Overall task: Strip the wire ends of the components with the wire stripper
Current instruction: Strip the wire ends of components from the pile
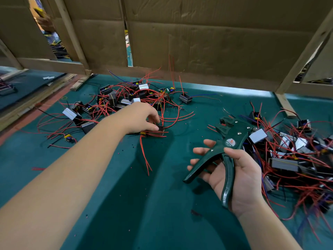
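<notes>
Pinching with left hand (139,118) a small black boxy component (160,131) with red wires (144,156), frame centre, for pickup; gripping dark-green wire stripper (228,141) in right hand (240,179), handles spread ready.

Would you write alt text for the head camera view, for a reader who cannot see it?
A person's left hand grips one small black component at the edge of a pile of red-wired components on a green table, while the right hand holds a dark green wire stripper, handles spread. A second pile lies to the right; cardboard panels stand behind.
</notes>
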A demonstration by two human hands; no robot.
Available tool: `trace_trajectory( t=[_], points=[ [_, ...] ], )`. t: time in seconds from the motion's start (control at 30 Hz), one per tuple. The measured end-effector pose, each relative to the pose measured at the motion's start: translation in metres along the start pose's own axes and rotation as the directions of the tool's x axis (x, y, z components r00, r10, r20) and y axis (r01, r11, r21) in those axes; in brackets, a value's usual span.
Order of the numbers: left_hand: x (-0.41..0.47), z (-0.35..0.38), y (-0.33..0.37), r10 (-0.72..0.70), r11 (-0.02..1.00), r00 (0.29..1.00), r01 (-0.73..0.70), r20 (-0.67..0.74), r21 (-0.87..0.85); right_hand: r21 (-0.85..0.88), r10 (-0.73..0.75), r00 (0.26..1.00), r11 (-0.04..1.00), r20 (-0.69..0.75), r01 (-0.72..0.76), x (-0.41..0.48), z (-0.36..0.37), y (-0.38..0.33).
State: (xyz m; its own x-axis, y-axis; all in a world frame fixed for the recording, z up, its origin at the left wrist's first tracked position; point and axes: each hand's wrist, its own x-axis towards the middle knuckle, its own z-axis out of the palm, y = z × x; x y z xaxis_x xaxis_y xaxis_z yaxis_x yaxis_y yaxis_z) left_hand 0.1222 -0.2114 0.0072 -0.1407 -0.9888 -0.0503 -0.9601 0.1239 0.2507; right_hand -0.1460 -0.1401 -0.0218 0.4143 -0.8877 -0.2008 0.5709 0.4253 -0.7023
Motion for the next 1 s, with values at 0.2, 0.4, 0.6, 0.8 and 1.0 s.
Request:
trace_trajectory(
  t=[0.2,0.4,0.6,0.8,1.0],
  points=[
    [0.003,0.015,0.015,0.049,0.998,0.999,-0.049,-0.014,-0.031,0.004,0.004,1.000,1.000,0.000,-0.004,-0.001,0.001,-0.001],
    [0.009,0.025,0.035,0.066,0.996,0.995,-0.071,-0.072,-0.059,-0.002,0.010,1.000,1.000,0.005,-0.010,-0.001,0.000,0.000],
    [-0.008,0.012,0.049,-0.028,0.852,0.928,-0.173,-0.372,-0.494,0.018,0.005,1.000,1.000,0.026,-0.006,0.000,-0.002,0.000],
    [-0.036,-0.002,0.068,-0.166,0.578,0.839,-0.342,-0.518,-0.741,-0.010,-0.013,0.999,1.000,0.029,0.014,0.000,-0.002,0.005],
    [-0.050,0.019,0.073,-0.163,0.513,0.892,-0.288,-0.421,-0.808,-0.110,0.111,0.992,0.987,-0.060,-0.117,0.002,-0.004,0.006]
  ],
)
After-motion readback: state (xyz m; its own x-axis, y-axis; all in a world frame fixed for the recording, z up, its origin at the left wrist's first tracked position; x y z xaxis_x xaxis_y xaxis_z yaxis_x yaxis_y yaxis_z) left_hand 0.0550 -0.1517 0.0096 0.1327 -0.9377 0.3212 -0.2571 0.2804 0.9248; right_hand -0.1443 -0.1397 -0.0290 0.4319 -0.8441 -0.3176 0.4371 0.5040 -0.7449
